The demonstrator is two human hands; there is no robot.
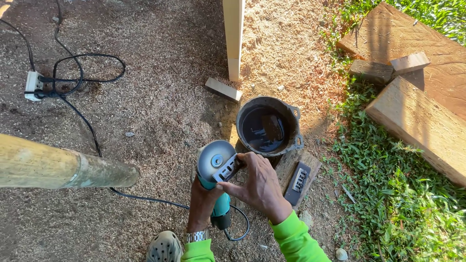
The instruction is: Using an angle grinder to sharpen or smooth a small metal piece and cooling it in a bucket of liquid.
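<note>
1. Left hand (204, 196) gripping teal angle grinder (216, 177) body; long axis near-to-far, disc end far.
2. Right hand (257, 182) pinches metal blade (227, 168) against the disc.
3. Black pot (268, 126) just beyond, on ground.

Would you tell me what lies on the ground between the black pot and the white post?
In the head view, only sawdust-covered ground lies between the black pot and the white post; the small wooden block lies just left of that stretch.
</note>
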